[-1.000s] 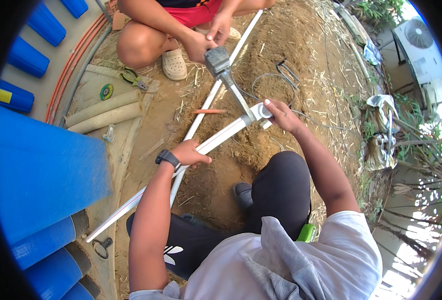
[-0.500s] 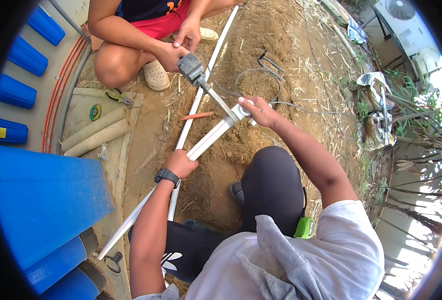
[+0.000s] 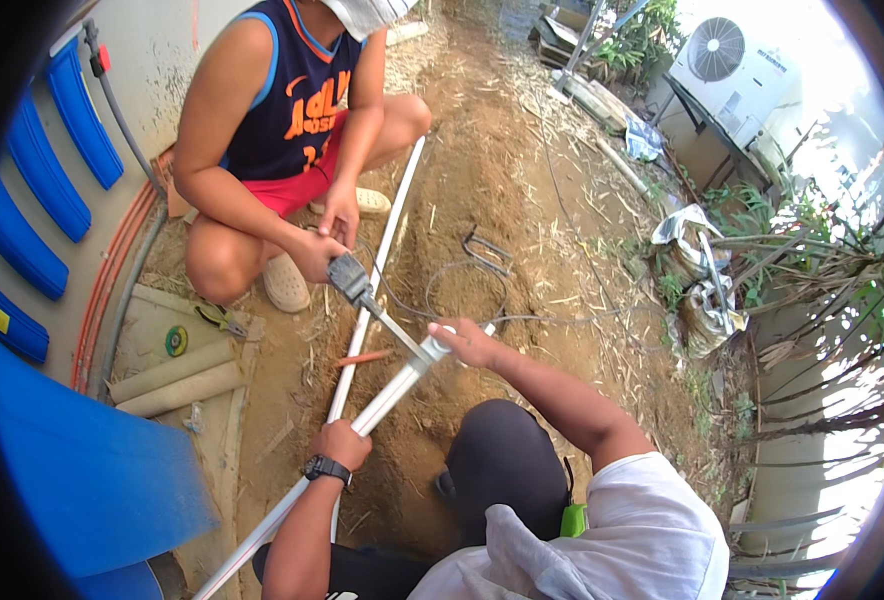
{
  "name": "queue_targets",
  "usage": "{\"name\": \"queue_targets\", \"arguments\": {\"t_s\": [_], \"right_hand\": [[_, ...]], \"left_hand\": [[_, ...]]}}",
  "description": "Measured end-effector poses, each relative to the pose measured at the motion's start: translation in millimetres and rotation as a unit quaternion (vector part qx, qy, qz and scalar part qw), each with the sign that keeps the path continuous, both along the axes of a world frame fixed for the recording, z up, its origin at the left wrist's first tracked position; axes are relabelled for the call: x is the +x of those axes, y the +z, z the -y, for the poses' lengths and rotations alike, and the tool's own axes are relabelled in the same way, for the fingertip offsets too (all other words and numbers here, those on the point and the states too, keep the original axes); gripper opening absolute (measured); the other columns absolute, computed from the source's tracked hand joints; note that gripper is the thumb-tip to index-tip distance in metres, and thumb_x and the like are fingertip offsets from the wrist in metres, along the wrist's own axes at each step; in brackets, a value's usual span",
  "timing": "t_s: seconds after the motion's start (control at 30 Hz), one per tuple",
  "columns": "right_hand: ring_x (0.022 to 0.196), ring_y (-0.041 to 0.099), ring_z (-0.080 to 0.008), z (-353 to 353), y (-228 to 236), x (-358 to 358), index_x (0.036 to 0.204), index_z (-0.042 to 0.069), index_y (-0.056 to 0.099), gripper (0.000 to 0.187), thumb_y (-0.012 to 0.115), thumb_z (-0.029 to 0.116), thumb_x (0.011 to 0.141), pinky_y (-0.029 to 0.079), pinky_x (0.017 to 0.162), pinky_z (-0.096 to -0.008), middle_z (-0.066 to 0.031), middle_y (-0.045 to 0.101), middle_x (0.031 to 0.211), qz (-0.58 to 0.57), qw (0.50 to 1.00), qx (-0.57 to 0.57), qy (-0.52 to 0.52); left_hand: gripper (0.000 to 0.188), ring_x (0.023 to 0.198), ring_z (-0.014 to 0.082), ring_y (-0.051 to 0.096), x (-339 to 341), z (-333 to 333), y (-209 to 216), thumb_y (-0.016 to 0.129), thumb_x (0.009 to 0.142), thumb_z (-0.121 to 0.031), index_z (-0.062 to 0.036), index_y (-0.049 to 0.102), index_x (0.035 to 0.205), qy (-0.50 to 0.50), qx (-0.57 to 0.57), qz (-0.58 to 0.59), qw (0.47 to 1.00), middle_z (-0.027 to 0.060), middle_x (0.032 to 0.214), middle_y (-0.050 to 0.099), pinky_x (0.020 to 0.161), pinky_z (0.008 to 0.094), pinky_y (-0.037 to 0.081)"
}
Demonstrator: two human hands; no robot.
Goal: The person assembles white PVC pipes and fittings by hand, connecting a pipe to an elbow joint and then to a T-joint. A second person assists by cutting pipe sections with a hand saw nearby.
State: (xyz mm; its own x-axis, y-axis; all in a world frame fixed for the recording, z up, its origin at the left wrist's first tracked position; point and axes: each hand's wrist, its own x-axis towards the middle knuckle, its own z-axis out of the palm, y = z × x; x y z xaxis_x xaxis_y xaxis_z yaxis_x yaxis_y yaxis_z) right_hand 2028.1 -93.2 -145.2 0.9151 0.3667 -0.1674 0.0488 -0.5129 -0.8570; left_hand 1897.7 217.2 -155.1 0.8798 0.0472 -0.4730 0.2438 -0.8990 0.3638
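My left hand (image 3: pixel 343 442), with a black watch on its wrist, is closed around a white plastic pipe (image 3: pixel 386 402) with a thin red stripe. At the pipe's far end, my right hand (image 3: pixel 468 345) grips a white pipe fitting (image 3: pixel 442 338). Between fitting and pipe end reaches the flat metal blade of a pipe welding iron (image 3: pixel 350 278). A crouching co-worker's hand (image 3: pixel 314 256) holds its dark grey body. The exact contact at the blade's tip is too small to make out. Another long white pipe (image 3: pixel 394 225) lies on the ground beyond, passing behind my left hand.
An orange stick-like piece (image 3: pixel 364 357) lies by the pipes. A cable (image 3: pixel 582 318) loops over the soil near a black metal stand (image 3: pixel 487 250). Pliers (image 3: pixel 220 319), a disc (image 3: pixel 176 340) and cardboard tubes (image 3: pixel 177 380) lie left, beside a large blue container (image 3: pixel 92 460).
My view has tilted up, showing more of the co-worker and the ground beyond. Both my hands keep their grips, and the welding iron stays at the pipe's end.
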Motion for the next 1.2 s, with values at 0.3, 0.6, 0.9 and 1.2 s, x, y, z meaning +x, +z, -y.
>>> {"name": "queue_targets", "arguments": {"t_s": [0.3,0.6,0.9,1.2], "right_hand": [[0.084,0.064,-0.0234,-2,3,13,0.11,0.0,0.07,0.07,0.046,0.066,0.103,0.053,0.08,-0.0411,-0.013,0.069,0.086,-0.068,0.996,-0.049,0.005],[0.074,0.058,-0.0161,-12,7,10,0.098,0.002,0.069,0.066,0.047,0.063,0.103,0.049,0.069,-0.0342,-0.0057,0.064,0.08,-0.067,0.997,-0.025,-0.015],[0.083,0.064,-0.0242,-7,21,11,0.107,-0.004,0.071,0.077,0.048,0.069,0.1,0.051,0.079,-0.0407,-0.0147,0.068,0.088,-0.074,0.997,-0.035,0.005],[0.103,0.067,-0.0239,6,8,0,0.126,0.007,0.065,0.065,0.057,0.065,0.099,0.053,0.092,-0.0408,-0.0116,0.072,0.108,0.075,0.994,0.019,0.072]], "left_hand": [[0.028,0.096,0.0403,0.074,-3,3,10,0.072,0.084,-0.03,-0.0095,0.08,0.102,0.035,0.017,0.02,0.999,0.0215,0.101,0.076,0.086,0.0492,0.06],[0.031,0.09,0.0403,0.074,-7,2,11,0.075,0.083,-0.026,-0.0066,0.076,0.108,0.006,0.034,0.062,0.997,0.0211,0.095,0.076,0.081,0.0499,0.06],[0.029,0.089,0.0398,0.074,-10,12,5,0.072,0.086,-0.025,-0.0065,0.076,0.107,0.028,0.042,0.08,0.996,0.0221,0.092,0.076,0.08,0.0492,0.061],[0.034,0.069,0.0207,0.072,19,-44,-18,0.083,0.081,-0.032,-0.0022,0.075,0.095,-0.041,-0.292,-0.143,0.945,0.0108,0.079,0.074,0.068,0.0384,0.057]]}}
